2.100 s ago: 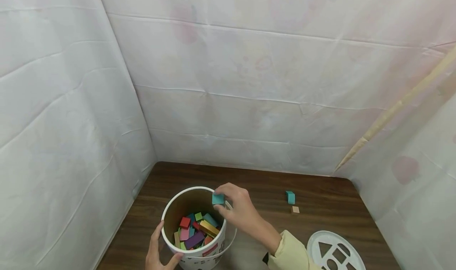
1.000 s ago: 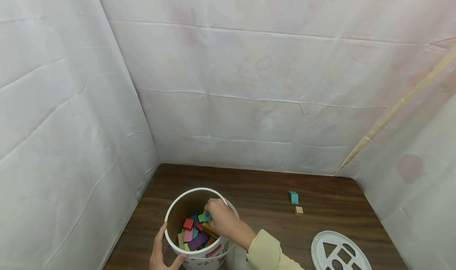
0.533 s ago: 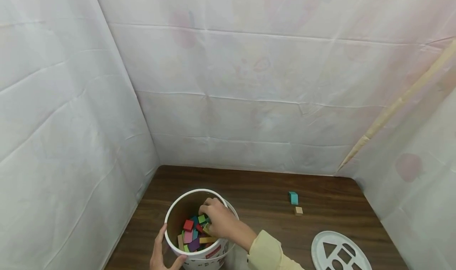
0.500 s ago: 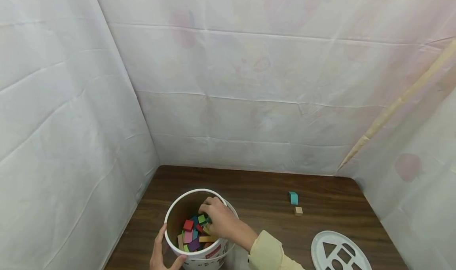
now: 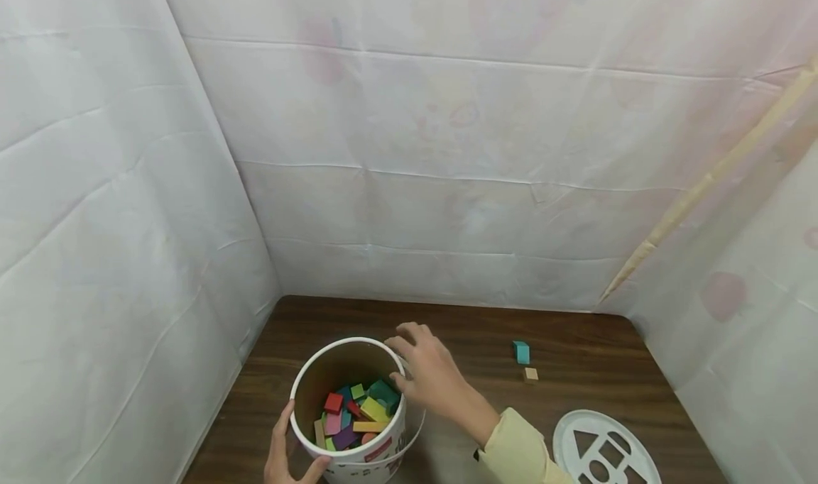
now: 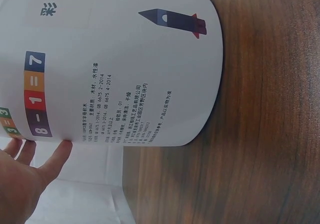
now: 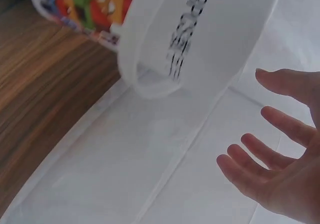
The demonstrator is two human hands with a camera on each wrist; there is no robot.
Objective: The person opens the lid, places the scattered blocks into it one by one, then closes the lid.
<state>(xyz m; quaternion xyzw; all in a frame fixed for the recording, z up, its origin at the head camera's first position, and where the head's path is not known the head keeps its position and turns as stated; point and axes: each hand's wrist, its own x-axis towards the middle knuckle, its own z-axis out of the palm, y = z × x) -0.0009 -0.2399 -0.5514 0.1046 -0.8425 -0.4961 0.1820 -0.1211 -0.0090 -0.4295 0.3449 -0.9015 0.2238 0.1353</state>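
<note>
A white bucket [image 5: 358,473] with printed sides stands on the table and holds many coloured wooden blocks. Among them show a red block [image 5: 333,402], a purple one [image 5: 346,438], a yellow one [image 5: 374,409] and dark teal pieces [image 5: 383,392] at the right inside. My left hand [image 5: 284,452] rests against the bucket's left front side, thumb near the rim; in the left wrist view its straight fingertips touch the printed wall. Over the bucket's right rim hovers my right hand [image 5: 434,370], fingers spread and holding nothing, as the right wrist view [image 7: 280,149] confirms.
To the right on the brown table [image 5: 460,328] lie a teal block [image 5: 521,353] and a small natural-wood cube [image 5: 530,375]. A white lid [image 5: 565,434] with shaped holes lies at the front right. The bucket's handle [image 5: 415,438] hangs down its right side. White sheeting [image 5: 447,221] encloses the table.
My right hand carried a teal block down into the bucket, let it go among the others, and rose back out to the right rim. Blocks inside shifted. My left hand stayed at the bucket.
</note>
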